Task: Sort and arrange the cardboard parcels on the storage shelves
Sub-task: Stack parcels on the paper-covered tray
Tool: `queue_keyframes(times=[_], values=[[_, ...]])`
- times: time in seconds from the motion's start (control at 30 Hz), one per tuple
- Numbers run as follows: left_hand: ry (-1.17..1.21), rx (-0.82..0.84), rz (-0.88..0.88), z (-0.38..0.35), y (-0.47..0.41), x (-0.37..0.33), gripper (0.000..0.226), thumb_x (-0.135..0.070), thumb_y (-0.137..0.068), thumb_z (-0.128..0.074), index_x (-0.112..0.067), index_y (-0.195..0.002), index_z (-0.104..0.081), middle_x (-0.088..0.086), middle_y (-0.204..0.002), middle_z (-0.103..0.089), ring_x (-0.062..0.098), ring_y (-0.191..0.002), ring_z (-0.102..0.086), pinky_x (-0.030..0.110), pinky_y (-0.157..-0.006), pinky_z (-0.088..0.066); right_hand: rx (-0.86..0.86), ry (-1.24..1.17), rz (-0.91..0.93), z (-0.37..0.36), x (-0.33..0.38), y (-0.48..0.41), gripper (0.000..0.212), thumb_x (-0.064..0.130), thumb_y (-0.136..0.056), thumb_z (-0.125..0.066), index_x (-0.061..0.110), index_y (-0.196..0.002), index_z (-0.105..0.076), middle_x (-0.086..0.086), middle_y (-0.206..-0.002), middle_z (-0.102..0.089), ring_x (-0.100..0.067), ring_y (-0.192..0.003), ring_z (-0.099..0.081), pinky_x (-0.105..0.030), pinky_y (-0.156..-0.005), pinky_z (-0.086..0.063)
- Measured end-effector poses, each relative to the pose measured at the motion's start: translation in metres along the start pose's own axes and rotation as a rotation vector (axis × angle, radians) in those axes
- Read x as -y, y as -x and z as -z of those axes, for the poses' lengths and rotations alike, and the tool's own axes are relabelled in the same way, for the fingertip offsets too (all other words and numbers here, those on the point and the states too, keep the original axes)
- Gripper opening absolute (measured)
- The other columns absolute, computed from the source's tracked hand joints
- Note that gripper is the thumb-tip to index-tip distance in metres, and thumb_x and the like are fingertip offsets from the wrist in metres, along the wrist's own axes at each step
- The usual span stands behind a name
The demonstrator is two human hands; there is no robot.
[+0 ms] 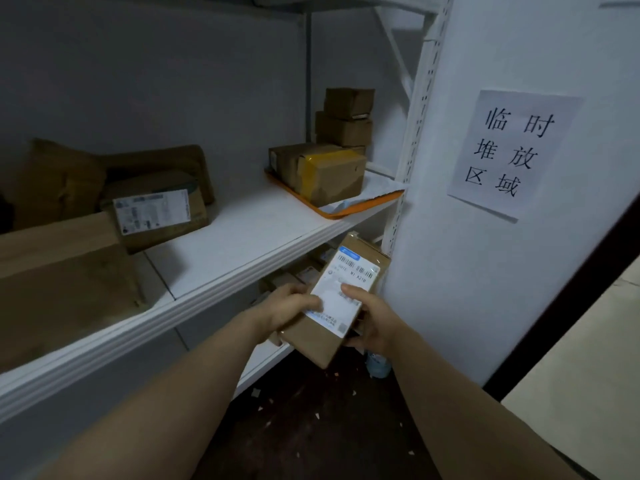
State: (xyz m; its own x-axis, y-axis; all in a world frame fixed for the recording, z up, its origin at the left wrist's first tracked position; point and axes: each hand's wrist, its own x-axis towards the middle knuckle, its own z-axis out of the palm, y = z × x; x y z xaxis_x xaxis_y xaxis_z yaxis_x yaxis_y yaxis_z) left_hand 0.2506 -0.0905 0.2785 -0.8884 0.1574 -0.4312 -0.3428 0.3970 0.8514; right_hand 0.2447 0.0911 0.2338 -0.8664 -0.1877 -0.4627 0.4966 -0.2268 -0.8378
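A flat cardboard parcel [322, 344] with a white shipping label is held in front of the white shelf [242, 237], just below its front edge. My left hand [287, 306] grips its left side, thumb on the label. My right hand [372, 320] grips its right side, thumb on the label too. On the shelf lie a labelled parcel [156, 213] and a large box [62, 278] at the left. A yellow-taped parcel [325, 171] sits on an orange tray [363, 206] at the right, with two stacked small boxes [346, 119] behind it.
A white wall [519, 271] with a paper sign [512, 150] stands to the right of the shelf upright. More parcels [294, 275] lie on the lower shelf behind my hands. Paper scraps litter the dark floor [311, 427]. A blue-white bottle [379, 365] stands by the wall.
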Motion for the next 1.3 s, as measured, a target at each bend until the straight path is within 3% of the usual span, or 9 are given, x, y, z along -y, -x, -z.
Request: queue_keyframes(times=[0.13, 0.33, 0.53, 0.7, 0.8, 0.93, 1.1, 1.2, 1.3], values=[[0.074, 0.142, 0.191, -0.003, 0.014, 0.014, 0.024, -0.041, -0.079, -0.064, -0.021, -0.090, -0.063, -0.007, -0.064, -0.069, 0.004, -0.052, -0.062, 0.013, -0.049, -0.040, 0.055, -0.007, -0.078, -0.005, -0.006, 0.001, 0.052, 0.043, -0.073, -0.074, 0.023, -0.121, -0.063, -0.006, -0.113, -0.070, -0.028, -0.107, -0.064, -0.044, -0.080, -0.054], [0.112, 0.036, 0.406, -0.032, 0.016, 0.042, 0.066, -0.065, -0.071, -0.065, -0.028, -0.124, -0.051, 0.001, -0.118, -0.057, 0.024, -0.110, -0.052, 0.050, -0.099, -0.036, 0.140, 0.146, -0.160, 0.005, -0.029, -0.011, 0.069, 0.053, -0.061, -0.079, 0.022, -0.120, -0.065, -0.004, -0.111, -0.072, -0.024, -0.106, -0.067, -0.050, -0.097, -0.049], [0.340, -0.227, 0.598, -0.051, 0.007, 0.080, 0.098, -0.073, -0.073, -0.057, -0.025, -0.148, -0.018, 0.015, -0.144, -0.039, 0.043, -0.127, -0.040, 0.064, -0.096, -0.035, 0.284, 0.695, -0.206, -0.015, -0.054, -0.021, 0.089, 0.054, -0.057, -0.085, 0.049, -0.132, -0.037, 0.009, -0.124, -0.059, -0.018, -0.112, -0.059, -0.046, -0.093, -0.051], [0.466, -0.272, 0.658, -0.032, -0.005, 0.114, 0.099, -0.076, -0.069, -0.058, -0.029, -0.148, -0.021, 0.015, -0.150, -0.032, 0.044, -0.131, -0.035, 0.069, -0.099, -0.031, 0.312, 0.887, -0.216, -0.044, -0.073, -0.043, 0.127, 0.063, -0.038, -0.084, 0.053, -0.145, -0.016, 0.001, -0.144, -0.030, -0.026, -0.128, -0.044, -0.046, -0.093, -0.052], [0.529, -0.262, 0.661, -0.014, -0.020, 0.128, 0.093, -0.073, -0.073, -0.057, -0.029, -0.148, -0.024, 0.014, -0.153, -0.027, 0.043, -0.136, -0.028, 0.068, -0.102, -0.025, 0.342, 1.022, -0.170, -0.062, -0.074, -0.065, 0.136, 0.063, -0.043, -0.082, 0.048, -0.149, 0.002, -0.001, -0.152, -0.014, -0.029, -0.137, -0.031, -0.045, -0.106, -0.042], [0.573, -0.274, 0.628, 0.010, -0.045, 0.142, 0.071, -0.062, -0.086, -0.052, -0.024, -0.142, -0.033, 0.015, -0.147, -0.038, 0.038, -0.133, -0.036, 0.057, -0.098, -0.033, 0.376, 1.154, -0.095, -0.088, -0.080, -0.095, 0.117, 0.041, -0.070, -0.077, 0.039, -0.152, 0.006, -0.004, -0.159, 0.008, -0.030, -0.147, -0.010, -0.040, -0.113, -0.031], [0.506, -0.445, 0.546, 0.046, -0.086, 0.162, 0.033, -0.032, -0.096, -0.053, -0.006, -0.116, -0.056, 0.016, -0.103, -0.064, 0.024, -0.077, -0.059, 0.034, -0.067, -0.049, 0.249, 1.310, 0.067, -0.122, -0.104, -0.139, 0.102, 0.040, -0.073, -0.075, 0.032, -0.152, -0.012, -0.015, -0.150, -0.013, -0.037, -0.141, -0.008, -0.039, -0.113, -0.021], [0.489, -0.468, 0.512, 0.061, -0.110, 0.179, 0.017, -0.018, -0.093, -0.059, -0.007, -0.106, -0.058, 0.014, -0.107, -0.064, 0.016, -0.073, -0.056, 0.028, -0.060, -0.047, 0.182, 1.321, 0.097, -0.134, -0.119, -0.166, 0.098, 0.040, -0.072, -0.075, 0.027, -0.150, -0.016, -0.014, -0.145, -0.018, -0.034, -0.136, -0.015, -0.037, -0.112, -0.022], [0.498, -0.470, 0.470, 0.067, -0.125, 0.192, 0.029, -0.006, -0.088, -0.063, -0.003, -0.117, -0.056, 0.014, -0.100, -0.063, 0.016, -0.070, -0.058, 0.024, -0.052, -0.051, 0.167, 1.347, 0.115, -0.141, -0.131, -0.191, 0.096, 0.039, -0.072, -0.074, 0.023, -0.149, -0.018, -0.014, -0.146, -0.019, -0.034, -0.135, -0.018, -0.037, -0.112, -0.021]])
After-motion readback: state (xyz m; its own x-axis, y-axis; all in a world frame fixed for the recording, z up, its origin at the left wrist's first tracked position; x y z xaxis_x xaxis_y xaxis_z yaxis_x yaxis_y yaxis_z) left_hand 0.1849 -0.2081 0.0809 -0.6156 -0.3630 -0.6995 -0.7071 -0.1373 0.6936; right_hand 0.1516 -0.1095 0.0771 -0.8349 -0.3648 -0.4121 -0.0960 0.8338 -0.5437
